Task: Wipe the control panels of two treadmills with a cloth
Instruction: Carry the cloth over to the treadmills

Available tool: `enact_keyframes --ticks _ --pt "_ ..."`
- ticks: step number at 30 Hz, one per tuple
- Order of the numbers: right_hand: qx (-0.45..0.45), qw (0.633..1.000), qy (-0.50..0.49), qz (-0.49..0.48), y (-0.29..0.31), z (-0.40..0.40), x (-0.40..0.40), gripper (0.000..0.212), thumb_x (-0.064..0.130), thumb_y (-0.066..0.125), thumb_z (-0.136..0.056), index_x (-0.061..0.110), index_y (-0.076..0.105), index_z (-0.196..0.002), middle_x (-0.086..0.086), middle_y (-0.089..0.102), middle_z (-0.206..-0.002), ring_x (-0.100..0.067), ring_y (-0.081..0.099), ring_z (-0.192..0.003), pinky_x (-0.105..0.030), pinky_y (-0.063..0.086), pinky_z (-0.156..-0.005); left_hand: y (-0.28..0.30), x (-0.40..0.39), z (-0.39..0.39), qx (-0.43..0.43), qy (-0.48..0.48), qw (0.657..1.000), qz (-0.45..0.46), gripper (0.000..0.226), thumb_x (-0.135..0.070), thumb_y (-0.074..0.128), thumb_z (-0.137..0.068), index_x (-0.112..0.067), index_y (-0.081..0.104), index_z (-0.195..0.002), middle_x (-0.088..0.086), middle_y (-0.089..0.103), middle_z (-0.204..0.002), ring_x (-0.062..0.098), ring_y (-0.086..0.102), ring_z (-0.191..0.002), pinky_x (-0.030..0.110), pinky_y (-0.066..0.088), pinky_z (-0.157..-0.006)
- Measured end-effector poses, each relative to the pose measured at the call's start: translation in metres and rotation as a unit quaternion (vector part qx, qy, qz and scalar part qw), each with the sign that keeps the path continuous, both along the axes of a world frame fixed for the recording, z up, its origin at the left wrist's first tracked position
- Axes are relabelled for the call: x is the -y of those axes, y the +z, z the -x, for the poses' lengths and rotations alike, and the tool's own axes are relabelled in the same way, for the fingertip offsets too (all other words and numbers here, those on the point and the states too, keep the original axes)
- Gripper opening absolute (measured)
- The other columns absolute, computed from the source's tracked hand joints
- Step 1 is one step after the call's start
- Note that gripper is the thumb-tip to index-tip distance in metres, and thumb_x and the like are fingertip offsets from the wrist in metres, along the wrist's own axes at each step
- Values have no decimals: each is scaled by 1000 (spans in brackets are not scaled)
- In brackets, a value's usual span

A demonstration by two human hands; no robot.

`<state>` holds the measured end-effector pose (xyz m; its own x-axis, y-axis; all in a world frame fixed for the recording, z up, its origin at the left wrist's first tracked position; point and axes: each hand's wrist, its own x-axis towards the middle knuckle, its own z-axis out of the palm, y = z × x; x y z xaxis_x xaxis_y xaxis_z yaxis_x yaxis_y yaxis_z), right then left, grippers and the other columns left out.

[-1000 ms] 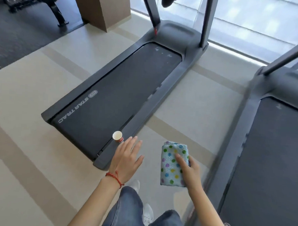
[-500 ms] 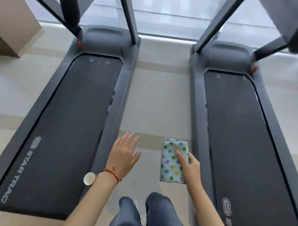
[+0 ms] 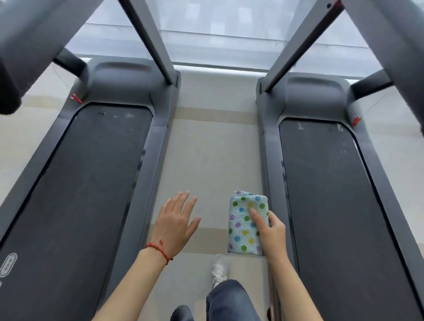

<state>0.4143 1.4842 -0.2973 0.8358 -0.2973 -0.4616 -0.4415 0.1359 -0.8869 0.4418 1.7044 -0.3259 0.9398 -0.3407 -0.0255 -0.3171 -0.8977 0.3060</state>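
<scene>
your right hand [image 3: 272,231] grips a folded cloth [image 3: 246,222]: the thumb lies across its front face and the fingers curl round its right edge. the cloth is pale blue terry with green, yellow, blue and purple dots, folded into an upright oblong; it rises above your thumb tip and hangs below your palm. your left hand [image 3: 176,222] holds nothing, its fingers straight and slightly spread, palm down, just left of the cloth and not touching it. a red string bracelet [image 3: 158,249] circles that wrist.

the left treadmill [image 3: 85,180] lies left of your left fingers, the right treadmill [image 3: 344,189] right of your right fingers; both carry flat, matte black belts in grey rounded frames. the control panels are out of view.

compared with half a second ago, the paper cup beside the left treadmill is gone from view, the treadmill hoods sit lower in the frame, and a white shoe [image 3: 219,270] now shows below the cloth. no containers are visible.
</scene>
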Motion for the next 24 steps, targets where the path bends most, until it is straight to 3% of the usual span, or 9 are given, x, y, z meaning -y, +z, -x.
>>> enact_keyframes --ticks 11,15,20,24 --pt "17 1000 13 16 27 -204 57 16 20 65 -84 6 60 -89 -7 67 -82 -8 69 -61 -21 53 -48 30 56 -200 36 3 999 21 60 -48 14 -99 -7 52 -123 17 59 -122 34 56 -112 49 45 -92" --pt "24 999 4 28 26 -283 61 17 20 66 -84 5 60 -89 -7 67 -82 -8 68 -61 -23 54 -49 29 64 -287 66 -12 997 31 49 -42 34 -91 -7 52 -122 18 59 -121 35 58 -111 48 46 -90" --pt "28 999 -24 25 35 -387 63 23 24 67 -83 4 60 -91 -8 67 -84 -18 69 -70 -30 57 -55 39 66 -401 66 -28 997 30 54 -49 14 -99 -12 42 -125 16 58 -123 34 56 -113 47 45 -92" --pt "42 998 -43 19 52 -456 66 19 22 66 -84 5 60 -91 -6 68 -82 -14 70 -66 -27 56 -52 53 69 -480 90 -54 994 29 56 -48 12 -99 -10 44 -125 17 59 -123 34 56 -113 48 47 -91"
